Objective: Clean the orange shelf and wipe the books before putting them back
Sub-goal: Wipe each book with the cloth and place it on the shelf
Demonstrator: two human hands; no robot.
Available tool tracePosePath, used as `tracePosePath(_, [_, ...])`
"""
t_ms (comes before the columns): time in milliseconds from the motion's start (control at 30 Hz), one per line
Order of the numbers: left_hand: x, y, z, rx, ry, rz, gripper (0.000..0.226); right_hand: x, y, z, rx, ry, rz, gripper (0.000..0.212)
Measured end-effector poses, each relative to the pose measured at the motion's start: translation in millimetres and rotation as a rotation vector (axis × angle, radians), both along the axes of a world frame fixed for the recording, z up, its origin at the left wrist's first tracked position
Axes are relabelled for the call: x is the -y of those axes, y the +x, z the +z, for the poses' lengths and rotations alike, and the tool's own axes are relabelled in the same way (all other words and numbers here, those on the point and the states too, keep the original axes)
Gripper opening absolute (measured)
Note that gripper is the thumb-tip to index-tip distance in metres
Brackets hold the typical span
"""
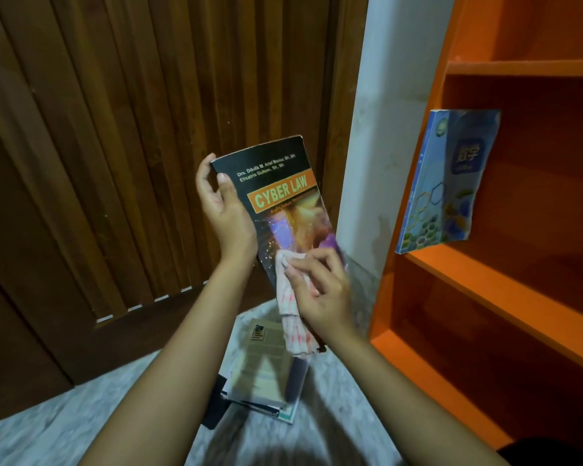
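Gripping one black book (276, 183) titled "CYBER LAW" at its upper edge, the left hand (224, 210) holds it up; the right hand (320, 290) pinches a cloth (295, 331) against its cover. One blue book (451, 183) leans on the orange shelf (519, 68).

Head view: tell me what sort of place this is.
Likely a room corner in a home: a slatted wooden door, an orange shelf holding a blue book, and a pile of books on the speckled floor. The left hand holds the Cyber Law book; the right hand holds a cloth against it.
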State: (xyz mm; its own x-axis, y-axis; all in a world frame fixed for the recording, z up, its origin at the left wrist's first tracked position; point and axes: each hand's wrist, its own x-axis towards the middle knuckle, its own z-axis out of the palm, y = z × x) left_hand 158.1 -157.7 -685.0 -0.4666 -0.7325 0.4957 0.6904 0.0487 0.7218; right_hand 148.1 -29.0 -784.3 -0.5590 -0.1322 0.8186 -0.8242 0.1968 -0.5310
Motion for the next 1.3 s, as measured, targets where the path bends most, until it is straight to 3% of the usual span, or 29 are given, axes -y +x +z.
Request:
tracePosePath(67, [4,3,2,-0.004,0.043,0.025,0.034,-9,-9,-10,0.070,-0.013,-0.043,0.014])
tracePosePath(167, [12,7,5,-0.011,0.058,-0.008,0.034,-21,-25,-14,0.331,-0.068,-0.076,0.005])
tracePosePath(333, [0,13,14,0.030,-0.093,-0.155,0.033,-27,-39,11,0.566,-0.182,0.095,0.014])
tracePosePath(467, [-23,10,17,0.041,-0.172,-0.267,0.030,-47,-55,45,0.664,-0.257,0.311,0.027])
tracePosePath(533, [-37,3,19,0.040,-0.196,-0.277,0.032,-67,-62,57,0.630,-0.251,0.320,0.034])
tracePosePath(967, [-187,-92,19,0.111,-0.558,-0.298,0.040,-205,-117,64,0.398,-0.460,-0.222,0.036])
tracePosePath(1100, [-206,-116,22,0.117,-0.619,-0.251,0.059,-219,-150,68,0.406,-0.491,-0.283,0.037])
tracePosePath(1167, [-210,-130,22,0.121,-0.651,-0.207,0.071,-222,-166,68,0.454,-0.519,-0.246,0.036])
tracePosePath(1233, [-212,-146,19,0.129,-0.665,-0.185,0.077,-221,-173,71,0.607,-0.462,-0.299,0.016])
tracePosePath(1300, [-213,-157,18,0.165,-0.659,-0.179,0.076,-220,-176,78,0.852,-0.347,-0.375,0.031])
